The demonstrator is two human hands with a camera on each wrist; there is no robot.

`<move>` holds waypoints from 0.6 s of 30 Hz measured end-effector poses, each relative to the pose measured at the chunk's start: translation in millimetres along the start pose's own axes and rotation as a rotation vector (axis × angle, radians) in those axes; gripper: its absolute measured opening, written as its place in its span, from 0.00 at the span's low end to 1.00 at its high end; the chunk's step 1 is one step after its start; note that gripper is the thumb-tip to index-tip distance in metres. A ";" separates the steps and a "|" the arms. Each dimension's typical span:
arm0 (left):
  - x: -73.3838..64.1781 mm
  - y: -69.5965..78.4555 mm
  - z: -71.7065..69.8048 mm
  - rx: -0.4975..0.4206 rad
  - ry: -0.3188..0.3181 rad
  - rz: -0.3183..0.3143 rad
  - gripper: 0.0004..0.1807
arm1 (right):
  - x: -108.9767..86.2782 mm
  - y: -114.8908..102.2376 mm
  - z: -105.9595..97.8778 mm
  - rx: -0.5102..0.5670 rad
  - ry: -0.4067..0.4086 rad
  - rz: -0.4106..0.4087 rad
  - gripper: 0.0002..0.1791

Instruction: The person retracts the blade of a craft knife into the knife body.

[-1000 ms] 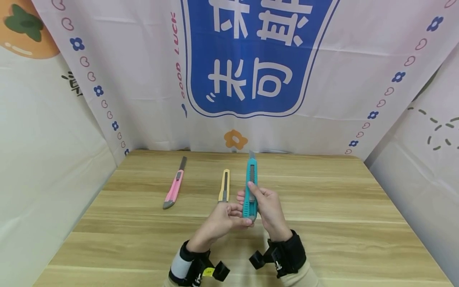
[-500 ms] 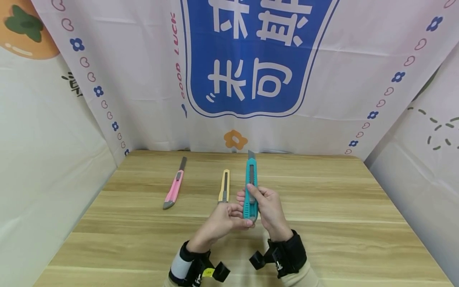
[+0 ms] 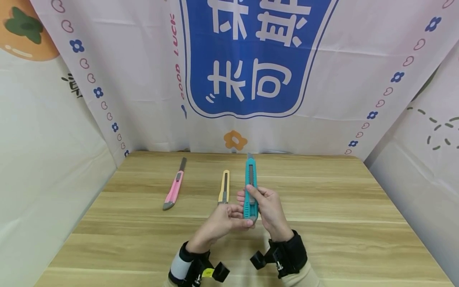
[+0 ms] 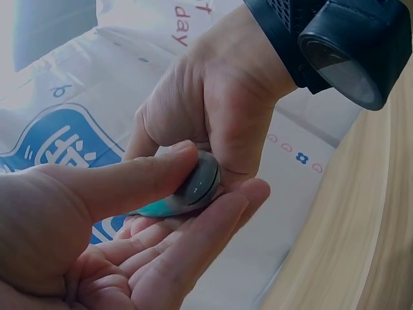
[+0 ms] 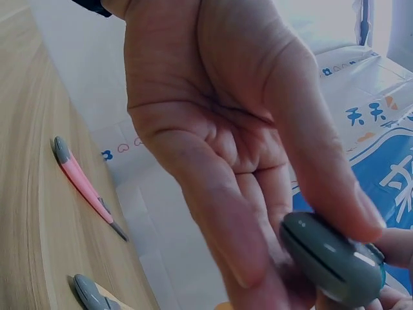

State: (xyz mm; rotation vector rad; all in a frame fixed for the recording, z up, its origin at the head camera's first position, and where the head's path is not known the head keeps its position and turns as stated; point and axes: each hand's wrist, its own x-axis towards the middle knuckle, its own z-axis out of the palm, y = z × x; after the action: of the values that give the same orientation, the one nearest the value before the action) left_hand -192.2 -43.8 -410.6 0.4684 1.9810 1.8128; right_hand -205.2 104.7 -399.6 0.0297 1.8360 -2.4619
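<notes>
Between my hands, in the head view, a teal utility knife (image 3: 248,175) stands nearly upright, its grey blade tip showing at the top. My right hand (image 3: 270,209) grips its side, thumb lying over the front slot. With thumb and fingers my left hand (image 3: 218,222) holds the lower end. The left wrist view shows the left thumb pressed on the knife's rounded grey butt (image 4: 199,183). That butt (image 5: 332,258) is close up in the right wrist view, where the left hand covers most of the teal body.
A pink utility knife (image 3: 174,188) with its blade out lies on the wooden table (image 3: 340,223) at left. Just beyond my left hand lies a yellow utility knife (image 3: 221,191), its lower end hidden. A printed white cloth (image 3: 150,111) hangs behind the table's back edge.
My right thumb has shifted slightly down along the teal utility knife. A little less blade shows above its tip. The left hand and the knives on the table look unmoved.
</notes>
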 end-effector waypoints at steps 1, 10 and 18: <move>-0.1 -0.2 0.0 0.010 -0.002 -0.001 0.16 | 0.1 0.0 -0.3 -0.002 0.003 0.002 0.24; -0.8 -0.9 0.1 -0.051 -0.036 -0.001 0.15 | 1.7 0.5 -2.0 -0.006 0.024 0.006 0.25; -1.1 0.2 1.4 -0.018 0.011 -0.005 0.14 | 2.0 1.3 -2.4 -0.045 0.048 0.035 0.28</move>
State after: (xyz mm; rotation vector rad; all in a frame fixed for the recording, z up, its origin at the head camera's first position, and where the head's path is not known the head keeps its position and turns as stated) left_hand -190.5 -43.2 -410.4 0.4484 1.9691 1.8325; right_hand -207.2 106.5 -401.7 0.1185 1.8928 -2.4162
